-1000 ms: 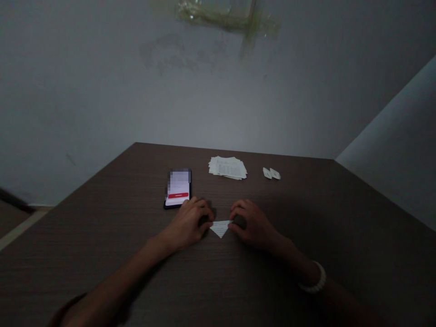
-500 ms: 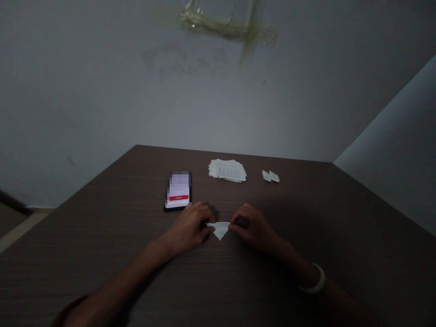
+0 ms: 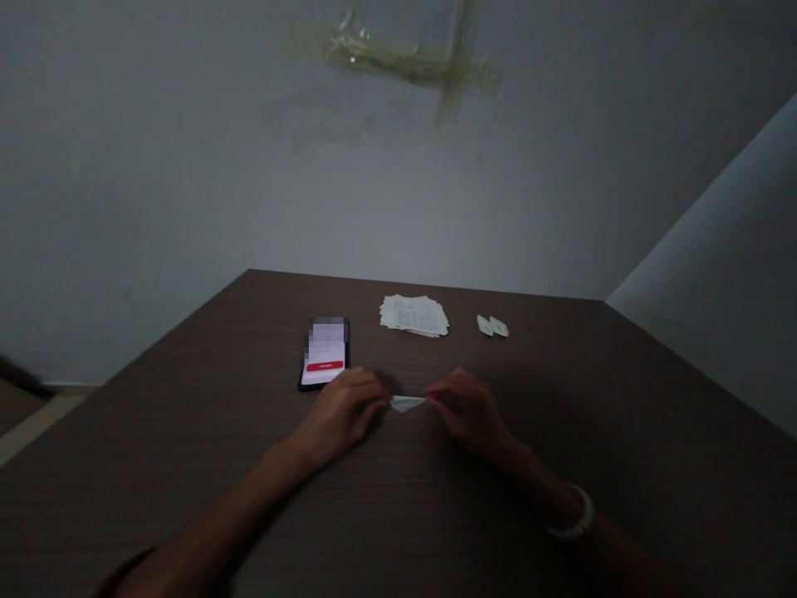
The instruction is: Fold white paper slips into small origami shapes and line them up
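Paper (image 3: 408, 404), one, folded: left hand (image 3: 347, 409) pinching its nine-o'clock end, right hand (image 3: 471, 412) its three-o'clock end; uneven pull could skew or tear it.

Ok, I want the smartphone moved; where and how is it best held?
Probably by the middles of its long edges, from above and the left: the smartphone lies flat, screen up, and the left grip crowds its near right corner.
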`<state>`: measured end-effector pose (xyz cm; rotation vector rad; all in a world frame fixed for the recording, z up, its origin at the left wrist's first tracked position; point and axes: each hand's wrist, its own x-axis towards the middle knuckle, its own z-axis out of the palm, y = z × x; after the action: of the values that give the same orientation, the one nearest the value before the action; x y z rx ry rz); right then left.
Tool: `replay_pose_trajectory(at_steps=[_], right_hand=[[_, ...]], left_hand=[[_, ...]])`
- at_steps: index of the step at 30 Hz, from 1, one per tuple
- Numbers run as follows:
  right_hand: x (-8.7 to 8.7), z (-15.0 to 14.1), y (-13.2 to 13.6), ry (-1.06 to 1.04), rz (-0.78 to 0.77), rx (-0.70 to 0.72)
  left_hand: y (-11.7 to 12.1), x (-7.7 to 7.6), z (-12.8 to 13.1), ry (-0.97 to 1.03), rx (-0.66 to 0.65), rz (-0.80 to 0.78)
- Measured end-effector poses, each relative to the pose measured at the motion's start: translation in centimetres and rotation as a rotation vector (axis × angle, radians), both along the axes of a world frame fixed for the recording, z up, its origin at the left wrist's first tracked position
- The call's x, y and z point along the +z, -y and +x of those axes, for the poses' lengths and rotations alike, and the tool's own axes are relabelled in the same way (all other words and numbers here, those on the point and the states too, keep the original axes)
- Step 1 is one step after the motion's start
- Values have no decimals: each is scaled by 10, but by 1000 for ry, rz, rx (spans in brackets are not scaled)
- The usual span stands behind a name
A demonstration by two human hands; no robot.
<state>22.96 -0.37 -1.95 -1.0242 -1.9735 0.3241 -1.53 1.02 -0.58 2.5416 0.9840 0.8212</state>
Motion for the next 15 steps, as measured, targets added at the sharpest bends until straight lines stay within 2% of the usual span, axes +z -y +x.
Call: replay_pose_trajectory(at_steps=[4, 8, 15], right_hand=[[-2, 0, 2, 3, 29, -31], [-2, -1, 2, 39, 75, -22], [-5, 0, -1, 64, 74, 12]], left_hand=[[1, -2, 1, 47, 106, -3], [0, 1, 1, 3, 178, -25], [-1, 3, 1, 34, 163, 34]])
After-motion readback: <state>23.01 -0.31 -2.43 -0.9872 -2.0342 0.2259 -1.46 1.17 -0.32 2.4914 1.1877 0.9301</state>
